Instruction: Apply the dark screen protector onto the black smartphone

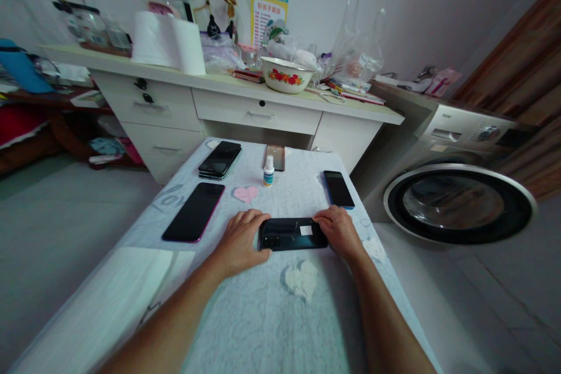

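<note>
A dark smartphone [287,235] lies sideways between my hands, its back with the camera block and a small white sticker facing up. My left hand [243,239] grips its left end, thumb at the near edge and fingers at the far edge. At the opposite end, my right hand [339,231] is closed on the phone's right corner; some of its fingers are hidden. Just beyond my right hand lies another phone [339,189] with a blue edge, screen up. A phone with a pink edge [194,212] rests left of my left hand.
Farther back are a small white bottle [269,172], a stack of phones [220,159] and a brownish phone case [274,158]. The cloth-covered table [263,327] faces a white desk [258,114] bearing a flowered bowl [287,76]. A washing machine [456,187] stands at right.
</note>
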Motion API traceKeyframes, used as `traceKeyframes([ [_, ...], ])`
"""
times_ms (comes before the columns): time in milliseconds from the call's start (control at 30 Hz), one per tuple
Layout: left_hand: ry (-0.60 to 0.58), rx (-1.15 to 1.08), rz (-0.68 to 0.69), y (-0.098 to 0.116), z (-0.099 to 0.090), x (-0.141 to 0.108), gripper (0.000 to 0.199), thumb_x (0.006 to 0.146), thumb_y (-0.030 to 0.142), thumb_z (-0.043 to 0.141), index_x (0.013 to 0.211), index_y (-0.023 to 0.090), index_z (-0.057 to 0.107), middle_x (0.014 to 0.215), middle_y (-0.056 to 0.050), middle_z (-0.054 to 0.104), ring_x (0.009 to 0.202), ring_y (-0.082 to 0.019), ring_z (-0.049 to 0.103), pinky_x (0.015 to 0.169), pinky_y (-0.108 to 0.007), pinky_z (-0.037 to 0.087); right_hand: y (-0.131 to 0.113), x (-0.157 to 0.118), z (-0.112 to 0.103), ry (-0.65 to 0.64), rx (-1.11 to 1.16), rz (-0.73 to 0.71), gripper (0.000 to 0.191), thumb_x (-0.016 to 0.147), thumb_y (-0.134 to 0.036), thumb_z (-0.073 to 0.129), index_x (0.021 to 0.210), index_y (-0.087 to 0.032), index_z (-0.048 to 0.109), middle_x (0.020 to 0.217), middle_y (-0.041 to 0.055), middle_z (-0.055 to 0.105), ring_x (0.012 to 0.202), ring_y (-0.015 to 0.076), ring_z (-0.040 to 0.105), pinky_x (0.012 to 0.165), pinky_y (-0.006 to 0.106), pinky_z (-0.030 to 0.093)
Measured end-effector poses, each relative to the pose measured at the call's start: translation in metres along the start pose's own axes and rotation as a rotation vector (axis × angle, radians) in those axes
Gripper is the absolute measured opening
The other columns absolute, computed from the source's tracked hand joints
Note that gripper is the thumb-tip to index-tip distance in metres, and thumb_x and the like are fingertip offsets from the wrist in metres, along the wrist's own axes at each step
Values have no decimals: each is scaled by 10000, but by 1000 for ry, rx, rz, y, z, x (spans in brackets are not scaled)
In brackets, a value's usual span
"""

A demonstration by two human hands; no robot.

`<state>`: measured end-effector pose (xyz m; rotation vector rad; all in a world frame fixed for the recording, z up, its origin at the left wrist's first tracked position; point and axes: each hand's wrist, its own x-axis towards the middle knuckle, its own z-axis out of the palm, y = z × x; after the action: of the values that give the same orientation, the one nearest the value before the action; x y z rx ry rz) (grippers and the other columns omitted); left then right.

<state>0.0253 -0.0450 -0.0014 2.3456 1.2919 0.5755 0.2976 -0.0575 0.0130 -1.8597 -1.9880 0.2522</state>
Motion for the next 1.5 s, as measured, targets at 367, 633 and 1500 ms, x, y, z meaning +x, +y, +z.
traceKeyframes([
  [367, -7, 16, -5, 1, 0, 1, 618, 639, 312, 637, 1236, 243, 492, 1225, -55, 514, 1127, -281, 457, 995, -422, 354, 15, -2, -9, -84, 87, 19, 178, 831, -259, 528, 861, -197, 692, 893, 39, 663, 858, 171, 578, 788, 269, 398],
  [633, -10, 16, 0, 1, 0, 0, 610, 648, 309, 632, 1239, 246, 492, 1227, -54, 512, 1120, -278, 459, 994, -418, 354, 14, -13, -23, -209, 200, 24, 152, 779, -221, 540, 821, -212, 686, 829, 17, 670, 788, 158, 599, 717, 253, 428],
  [1500, -24, 15, 0, 4, -2, -1, 609, 645, 337, 629, 1234, 252, 499, 1211, -51, 524, 1112, -282, 469, 990, -414, 360, -3, -25, -36, -403, 284, 7, 135, 720, -174, 568, 752, -204, 695, 729, -3, 671, 686, 134, 596, 629, 220, 419],
])
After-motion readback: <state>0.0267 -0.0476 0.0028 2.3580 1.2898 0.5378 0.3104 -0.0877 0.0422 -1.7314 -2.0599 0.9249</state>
